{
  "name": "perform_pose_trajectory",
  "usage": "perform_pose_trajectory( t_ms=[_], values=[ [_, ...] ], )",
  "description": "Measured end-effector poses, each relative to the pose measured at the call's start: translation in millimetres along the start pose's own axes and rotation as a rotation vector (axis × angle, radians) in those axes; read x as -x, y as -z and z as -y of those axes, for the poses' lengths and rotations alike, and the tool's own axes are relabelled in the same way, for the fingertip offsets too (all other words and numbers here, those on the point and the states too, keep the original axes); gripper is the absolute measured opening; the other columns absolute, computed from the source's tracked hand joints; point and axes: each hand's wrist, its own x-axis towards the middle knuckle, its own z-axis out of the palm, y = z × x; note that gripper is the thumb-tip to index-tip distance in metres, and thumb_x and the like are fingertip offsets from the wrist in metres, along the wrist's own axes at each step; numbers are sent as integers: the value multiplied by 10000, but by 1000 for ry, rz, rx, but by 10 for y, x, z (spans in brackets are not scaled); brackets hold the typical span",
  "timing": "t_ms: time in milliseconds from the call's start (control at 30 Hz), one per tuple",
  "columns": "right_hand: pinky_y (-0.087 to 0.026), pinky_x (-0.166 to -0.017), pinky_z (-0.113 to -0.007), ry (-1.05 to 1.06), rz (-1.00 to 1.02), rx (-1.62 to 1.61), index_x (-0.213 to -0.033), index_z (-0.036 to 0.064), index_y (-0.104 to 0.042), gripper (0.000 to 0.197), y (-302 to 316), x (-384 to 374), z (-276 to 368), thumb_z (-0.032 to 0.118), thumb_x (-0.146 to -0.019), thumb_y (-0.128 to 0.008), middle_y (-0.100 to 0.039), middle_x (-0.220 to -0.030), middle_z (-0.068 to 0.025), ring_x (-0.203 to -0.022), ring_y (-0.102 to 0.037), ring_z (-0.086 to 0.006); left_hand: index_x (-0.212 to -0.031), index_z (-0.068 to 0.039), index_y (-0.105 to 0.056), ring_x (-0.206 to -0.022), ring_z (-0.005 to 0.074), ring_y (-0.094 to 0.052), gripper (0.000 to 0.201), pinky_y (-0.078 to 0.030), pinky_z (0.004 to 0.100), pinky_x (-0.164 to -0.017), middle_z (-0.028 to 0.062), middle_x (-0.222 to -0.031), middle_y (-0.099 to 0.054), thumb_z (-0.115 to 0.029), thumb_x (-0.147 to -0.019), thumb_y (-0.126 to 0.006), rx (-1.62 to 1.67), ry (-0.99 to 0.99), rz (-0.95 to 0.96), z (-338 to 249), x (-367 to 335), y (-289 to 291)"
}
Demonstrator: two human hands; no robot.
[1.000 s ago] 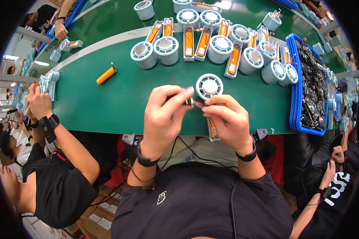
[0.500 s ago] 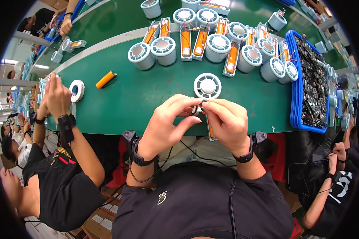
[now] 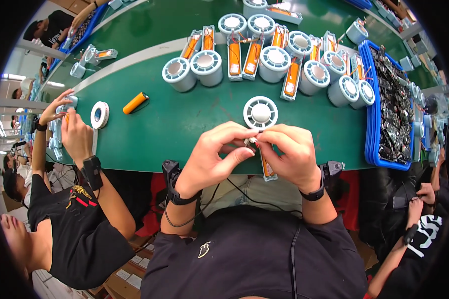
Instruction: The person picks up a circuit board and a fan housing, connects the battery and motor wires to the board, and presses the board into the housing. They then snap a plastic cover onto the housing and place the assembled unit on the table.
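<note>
My left hand (image 3: 215, 159) and right hand (image 3: 290, 155) meet fingertip to fingertip, both curled nearly closed, pinching a tiny white connector (image 3: 252, 141) between them. Under my right palm lies a long white holder with an orange battery (image 3: 267, 167), partly hidden. Just beyond my knuckles sits a round white fan housing (image 3: 260, 112) on the green table (image 3: 184, 124). Farther out stands a row of similar housings (image 3: 207, 67). Well off to my left lie a loose orange cell (image 3: 135, 102) and a tape roll (image 3: 100, 114).
</note>
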Motion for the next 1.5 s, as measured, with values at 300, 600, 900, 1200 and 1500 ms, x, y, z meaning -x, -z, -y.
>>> perform_pose_trajectory(
  t_ms=[300,600,900,1200,1500],
  values=[
    [-482,-542,-338,-8,-14,249,-889,45,-690,209,-34,36,162,-19,-721,-797,-720,-796,-79,-583,-639,-238,-1229,30,-674,-988,215,-696,362,-633,298,-797,144,-1126,-667,54,-874,-742,-196,-74,-99,-117,1,-141],
    [-423,-526,-333,10,88,131,-831,90,-618,171,114,-40,-6,78,-786,-783,-664,-693,-23,-558,-611,-209,-1184,51,-657,-965,227,-698,327,-631,301,-763,146,-1114,-659,74,-866,-731,-236,-148,49,-94,-52,-70],
    [-444,-522,-318,51,116,158,-795,92,-645,186,123,-5,-57,42,-719,-808,-714,-745,-28,-539,-617,-206,-1166,65,-648,-966,226,-697,283,-618,290,-771,147,-1093,-656,76,-890,-706,-117,-83,57,-58,-69,-103],
    [-478,-558,-350,-416,140,73,-838,33,-651,156,409,125,204,76,-809,-799,-691,-750,-107,-588,-639,-271,-1153,34,-665,-954,180,-695,272,-611,309,-785,135,-1084,-671,45,-889,-731,149,113,-165,5,66,-288],
    [-466,-596,-483,-532,738,24,-883,-5,-589,164,700,-238,326,114,-922,-695,-653,-769,-207,-667,-624,-435,-1097,-58,-701,-1135,273,-634,268,-471,435,-1019,75,-1148,-680,-12,-839,-762,-784,-403,47,-378,-438,-151]
  ],
)
